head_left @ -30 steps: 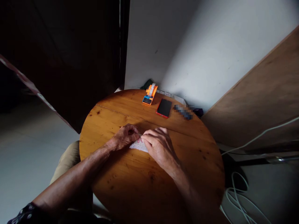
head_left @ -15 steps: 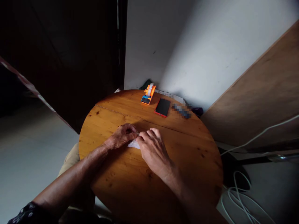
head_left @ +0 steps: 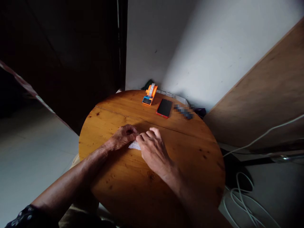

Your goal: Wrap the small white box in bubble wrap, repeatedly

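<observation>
Centrally on the round wooden table [head_left: 114, 196], your left hand [head_left: 123, 138] rests with its fingers curled inward, their tips at the 9 o'clock edge of a small white paper [head_left: 134, 146]. Whether those fingers pinch the sheet or merely press it cannot be told. The paper lies flat on the tabletop between both hands, mostly covered. Your right hand [head_left: 153, 152] lies palm down with the fingers extended and unclenched, spread over the paper from its 3 o'clock side; its fingertips meet those of the left hand. At the table's 12 o'clock rim stands an orange tape dispenser [head_left: 149, 95]. Just beside it, toward 1 o'clock, lies a smartphone in a red case [head_left: 164, 108], screen dark. A blurred dark object [head_left: 183, 111] follows toward 2 o'clock. A wooden board [head_left: 261, 104] leans at 3 o'clock, with white cables [head_left: 239, 198] on the floor at 4 o'clock.
</observation>
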The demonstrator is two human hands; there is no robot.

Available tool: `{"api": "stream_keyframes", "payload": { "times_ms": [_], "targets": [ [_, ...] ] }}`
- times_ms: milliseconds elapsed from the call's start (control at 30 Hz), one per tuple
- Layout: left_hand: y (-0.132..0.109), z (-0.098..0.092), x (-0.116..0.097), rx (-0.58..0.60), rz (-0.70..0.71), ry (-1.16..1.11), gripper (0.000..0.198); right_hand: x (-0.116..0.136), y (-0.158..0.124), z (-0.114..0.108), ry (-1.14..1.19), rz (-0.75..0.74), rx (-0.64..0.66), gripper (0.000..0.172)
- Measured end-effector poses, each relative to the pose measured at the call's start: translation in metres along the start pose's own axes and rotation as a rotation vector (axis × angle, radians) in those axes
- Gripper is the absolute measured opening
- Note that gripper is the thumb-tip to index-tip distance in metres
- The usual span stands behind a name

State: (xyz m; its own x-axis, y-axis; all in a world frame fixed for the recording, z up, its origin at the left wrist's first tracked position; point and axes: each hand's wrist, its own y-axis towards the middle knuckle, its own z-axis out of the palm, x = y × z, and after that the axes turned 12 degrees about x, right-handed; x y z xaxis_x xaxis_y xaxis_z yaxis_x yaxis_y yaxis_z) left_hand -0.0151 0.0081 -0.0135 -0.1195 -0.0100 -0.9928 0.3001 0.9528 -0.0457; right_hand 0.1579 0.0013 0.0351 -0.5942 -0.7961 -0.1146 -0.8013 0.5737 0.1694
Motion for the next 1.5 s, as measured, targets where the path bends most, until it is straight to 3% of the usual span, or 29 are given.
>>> {"api": "stream_keyframes", "payload": {
  "times_ms": [133, 300, 567, 767, 933, 1167, 1267, 1367, 1433, 1500],
  "targets": [
    [0.0, -0.001, -0.001, -0.016, 0.006, 0.036, 0.026, 0.004, 0.0, 0.001, -0.02, 0.001, -0.002, 0.022],
    [-0.005, 0.001, -0.007, 0.003, -0.063, 0.075, 0.03, -0.026, 0.005, 0.008, 0.441, 0.089, -0.123, 0.021],
    [-0.013, 0.004, -0.021, 0.121, -0.03, -0.1, 0.076, -0.056, 0.011, 0.018, 1.057, 0.334, -0.304, 0.013],
    [-0.015, 0.004, -0.019, 0.261, -0.007, -0.17, 0.092, -0.07, 0.014, 0.03, 1.332, 0.395, -0.368, 0.014],
    [-0.014, 0.006, -0.02, 0.247, -0.011, -0.255, 0.086, -0.078, 0.016, 0.038, 1.383, 0.423, -0.431, 0.016],
    [-0.015, 0.007, -0.019, 0.173, -0.023, -0.229, 0.034, -0.09, 0.017, 0.05, 1.423, 0.477, -0.567, 0.018],
    [-0.015, 0.009, -0.017, 0.209, -0.071, -0.236, 0.033, -0.095, 0.018, 0.055, 1.376, 0.527, -0.541, 0.02],
    [-0.011, 0.01, -0.017, 0.153, -0.089, -0.344, 0.038, -0.095, 0.015, 0.045, 1.25, 0.565, -0.552, 0.026],
    [-0.009, 0.01, -0.016, 0.09, -0.118, -0.423, 0.04, -0.089, 0.01, 0.03, 1.16, 0.535, -0.484, 0.031],
    [-0.007, 0.009, -0.014, 0.035, -0.126, -0.482, 0.044, -0.077, 0.005, 0.014, 1.134, 0.437, -0.208, 0.04]
  ]
}}
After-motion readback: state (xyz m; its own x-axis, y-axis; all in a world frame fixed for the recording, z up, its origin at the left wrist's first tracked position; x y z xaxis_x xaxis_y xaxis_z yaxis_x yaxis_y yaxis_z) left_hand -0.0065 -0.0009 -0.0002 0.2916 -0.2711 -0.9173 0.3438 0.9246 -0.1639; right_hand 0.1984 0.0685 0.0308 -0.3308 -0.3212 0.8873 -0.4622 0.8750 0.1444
